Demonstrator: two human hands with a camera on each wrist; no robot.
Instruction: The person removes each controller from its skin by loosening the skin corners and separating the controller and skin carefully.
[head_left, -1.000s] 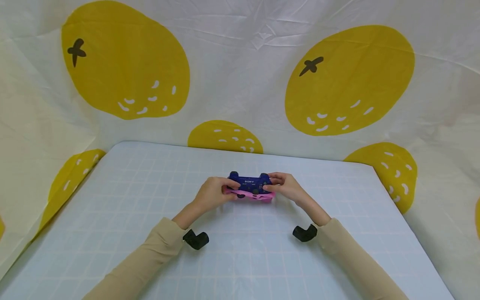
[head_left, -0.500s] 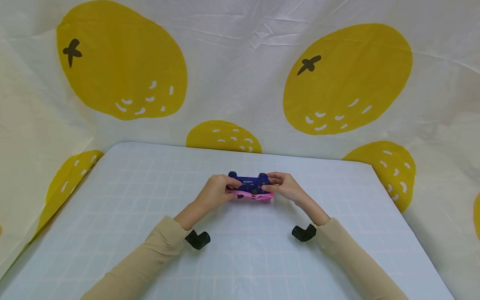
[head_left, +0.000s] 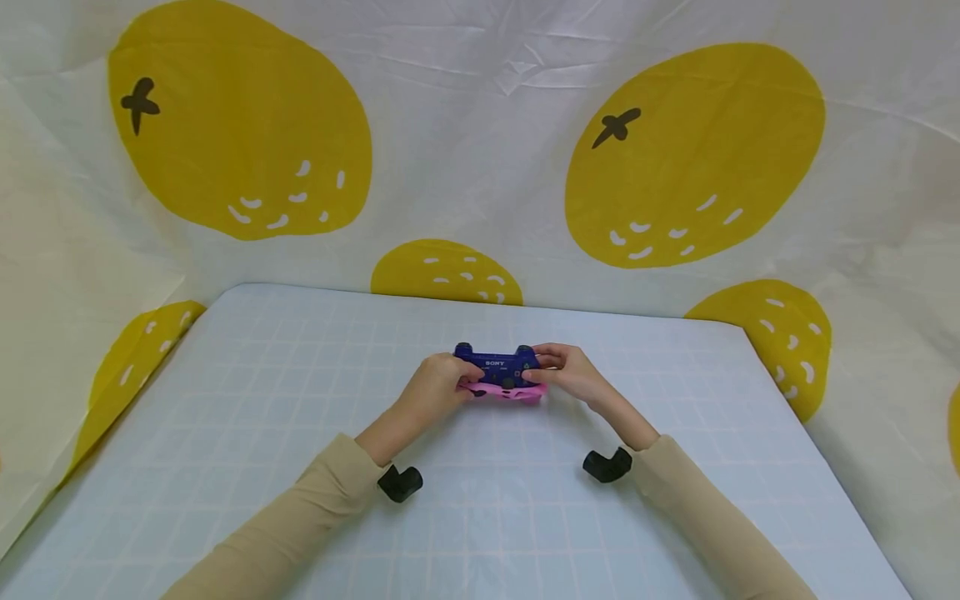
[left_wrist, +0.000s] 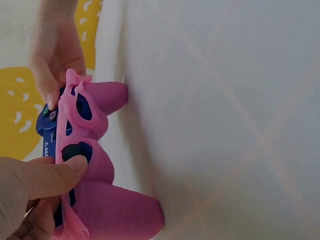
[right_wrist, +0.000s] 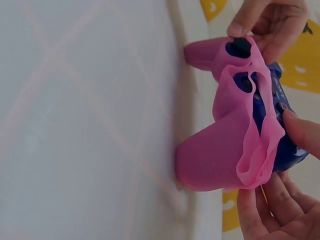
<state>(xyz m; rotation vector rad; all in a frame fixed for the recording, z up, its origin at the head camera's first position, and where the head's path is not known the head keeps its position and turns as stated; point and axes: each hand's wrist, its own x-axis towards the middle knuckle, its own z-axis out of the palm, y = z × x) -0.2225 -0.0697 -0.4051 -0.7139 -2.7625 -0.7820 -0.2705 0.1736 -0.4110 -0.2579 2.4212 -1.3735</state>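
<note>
A dark blue Sony game controller (head_left: 495,364) sits partly inside a pink silicone cover (head_left: 517,392), over the middle of the table. Both grips are wrapped in pink in the left wrist view, while the strip with the logo is bare. My left hand (head_left: 435,388) pinches controller and cover at the left end, its thumb by the black thumbstick (left_wrist: 75,151). At the other end my right hand (head_left: 576,373) grips the controller, thumb on its face near the buttons and fingers behind. Bunched pink edge (right_wrist: 260,155) lies loose along the controller's side in the right wrist view.
The table (head_left: 480,517) wears a pale blue cloth with a light grid. Behind it and at the sides hangs a white curtain (head_left: 465,125) printed with large yellow fruit. A black wrist camera (head_left: 400,483) juts from the left sleeve, another (head_left: 607,465) from the right.
My left hand has shifted slightly right and its fingers have closed in on the cover's left end. The right hand keeps its hold, and the controller stays nearly in place.
</note>
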